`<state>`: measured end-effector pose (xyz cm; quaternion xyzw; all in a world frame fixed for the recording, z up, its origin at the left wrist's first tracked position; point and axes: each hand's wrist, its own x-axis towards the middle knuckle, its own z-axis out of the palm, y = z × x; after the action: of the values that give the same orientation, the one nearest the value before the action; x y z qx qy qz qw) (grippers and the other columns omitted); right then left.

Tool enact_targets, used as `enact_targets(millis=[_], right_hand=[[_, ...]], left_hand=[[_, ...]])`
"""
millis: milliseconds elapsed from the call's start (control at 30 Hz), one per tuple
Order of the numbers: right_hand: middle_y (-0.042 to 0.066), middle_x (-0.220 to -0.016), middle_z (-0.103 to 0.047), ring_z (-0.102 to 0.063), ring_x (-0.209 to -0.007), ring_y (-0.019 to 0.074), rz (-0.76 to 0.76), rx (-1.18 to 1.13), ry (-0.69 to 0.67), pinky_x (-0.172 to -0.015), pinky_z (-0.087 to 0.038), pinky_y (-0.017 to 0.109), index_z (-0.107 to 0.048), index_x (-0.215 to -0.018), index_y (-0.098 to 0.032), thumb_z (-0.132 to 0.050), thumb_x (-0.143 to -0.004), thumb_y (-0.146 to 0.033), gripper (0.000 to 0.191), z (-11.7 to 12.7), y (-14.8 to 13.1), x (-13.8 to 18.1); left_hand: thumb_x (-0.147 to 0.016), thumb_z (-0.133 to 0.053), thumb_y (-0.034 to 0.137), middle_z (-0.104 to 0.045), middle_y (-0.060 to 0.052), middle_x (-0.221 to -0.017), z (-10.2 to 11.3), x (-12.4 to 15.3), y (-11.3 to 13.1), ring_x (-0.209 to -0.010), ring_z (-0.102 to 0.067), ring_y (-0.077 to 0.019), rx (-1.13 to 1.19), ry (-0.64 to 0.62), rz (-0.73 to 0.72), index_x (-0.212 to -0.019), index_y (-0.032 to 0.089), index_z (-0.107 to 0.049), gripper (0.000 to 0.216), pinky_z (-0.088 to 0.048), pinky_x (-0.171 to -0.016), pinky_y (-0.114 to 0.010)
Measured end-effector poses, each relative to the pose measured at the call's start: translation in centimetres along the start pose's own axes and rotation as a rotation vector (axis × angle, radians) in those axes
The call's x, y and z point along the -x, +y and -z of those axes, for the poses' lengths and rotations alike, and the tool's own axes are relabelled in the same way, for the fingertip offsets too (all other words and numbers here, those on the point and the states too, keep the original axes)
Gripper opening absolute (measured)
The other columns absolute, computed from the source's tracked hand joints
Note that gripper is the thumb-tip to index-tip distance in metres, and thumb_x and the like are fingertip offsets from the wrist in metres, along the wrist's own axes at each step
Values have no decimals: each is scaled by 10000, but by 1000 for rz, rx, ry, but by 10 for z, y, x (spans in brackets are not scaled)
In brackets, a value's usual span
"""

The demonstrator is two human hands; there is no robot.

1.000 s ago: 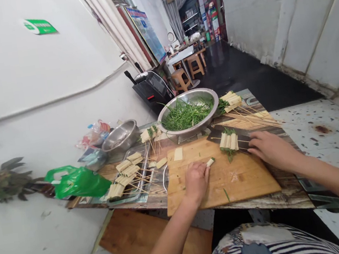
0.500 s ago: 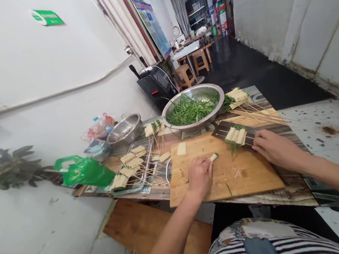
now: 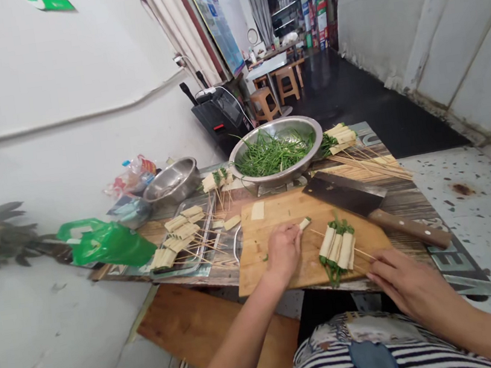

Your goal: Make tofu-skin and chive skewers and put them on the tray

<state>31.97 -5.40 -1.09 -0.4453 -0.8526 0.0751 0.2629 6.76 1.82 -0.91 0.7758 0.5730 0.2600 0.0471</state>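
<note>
On the wooden cutting board, my left hand is closed around a pale tofu-skin roll with green at its end. My right hand pinches the bamboo skewer near the board's right front corner. Several tofu-skin rolls stuffed with greens are threaded side by side on that skewer, whose tip points toward the roll in my left hand. Beyond them a cleaver lies across the board's right edge, its wooden handle over the table. A flat tofu sheet rests at the board's back left.
A steel basin of chives stands behind the board. Finished skewers lie in a tray at left and in a pile at back right, near bare bamboo skewers. A green plastic bag and a smaller steel bowl are farther left.
My right hand has drawn the loaded skewer off the cleaver blade, toward me. The skewer now shows over the board, and the cleaver stays behind. My left hand keeps hold of its roll.
</note>
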Motion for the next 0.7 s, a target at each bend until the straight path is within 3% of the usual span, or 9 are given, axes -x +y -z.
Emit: enact_targets(millis=[700], right_hand=[[84, -904, -557, -606, -761, 168, -185, -73, -106, -676, -530, 316, -605, -861, -177, -314, -976, -269, 326, -6, -25, -3]], left_hand=[[-888, -490, 109, -703, -92, -875, 16, -7, 2, -786, -620, -177, 59, -194, 40, -879, 135, -737, 248, -470, -734, -269]])
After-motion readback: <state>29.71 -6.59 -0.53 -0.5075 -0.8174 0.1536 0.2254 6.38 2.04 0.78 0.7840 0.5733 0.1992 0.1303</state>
